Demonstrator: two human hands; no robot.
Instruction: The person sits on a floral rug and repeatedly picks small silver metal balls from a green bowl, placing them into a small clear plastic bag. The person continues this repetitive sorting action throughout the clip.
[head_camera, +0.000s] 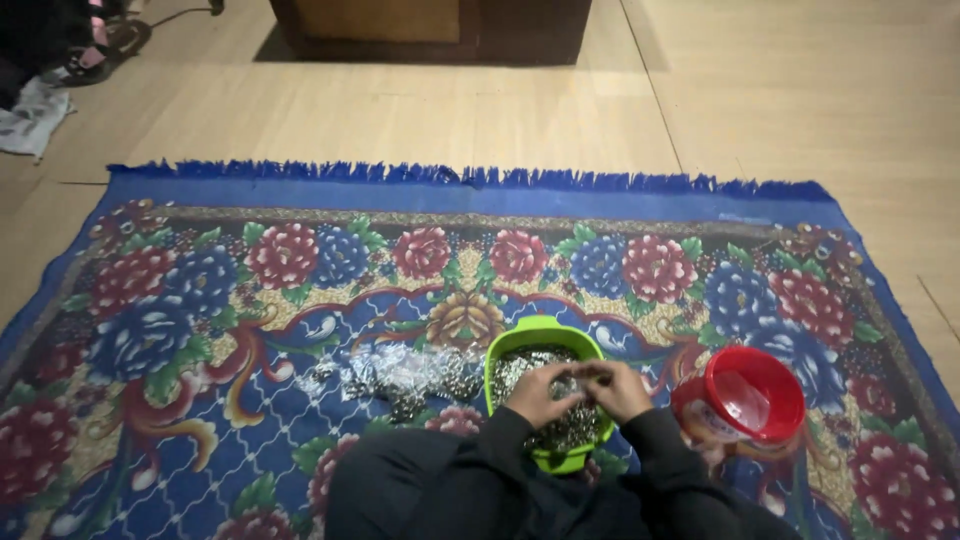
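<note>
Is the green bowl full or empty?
Nearly full: small shiny metal pieces fill the green bowl close to its rim.

My left hand and right hand meet fingertip to fingertip over the green bowl of small shiny metal pieces, with a loose pile of the same pieces on the flowered rug to its left and a red-lidded jar to its right.
</note>
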